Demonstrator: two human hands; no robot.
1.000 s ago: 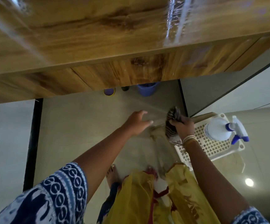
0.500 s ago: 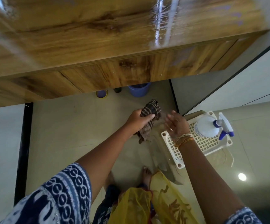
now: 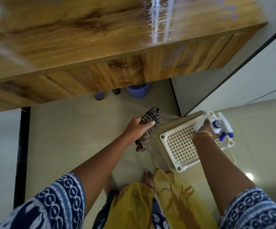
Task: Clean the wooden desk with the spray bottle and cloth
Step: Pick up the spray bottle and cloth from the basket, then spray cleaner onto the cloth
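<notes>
checked brown cloth (image 3: 151, 117), white-blue spray bottle (image 3: 219, 127)

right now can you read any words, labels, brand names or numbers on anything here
No readable text anywhere in this view.
Spray bottle: white body and blue trigger, no label facing the camera; the right hand covers part of it.
Cloth, held in the left hand: a checked weave only.
White plastic stool: plain grid, no marking.
Wooden desk: only grain and wet glare.
Sleeves: pattern, not letters.

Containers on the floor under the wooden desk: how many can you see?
3. A blue plastic bucket on the right, a small dark object just left of it, possibly a bottle, and a yellow-rimmed round dish farthest left. The wooden desk may hide more.
</notes>
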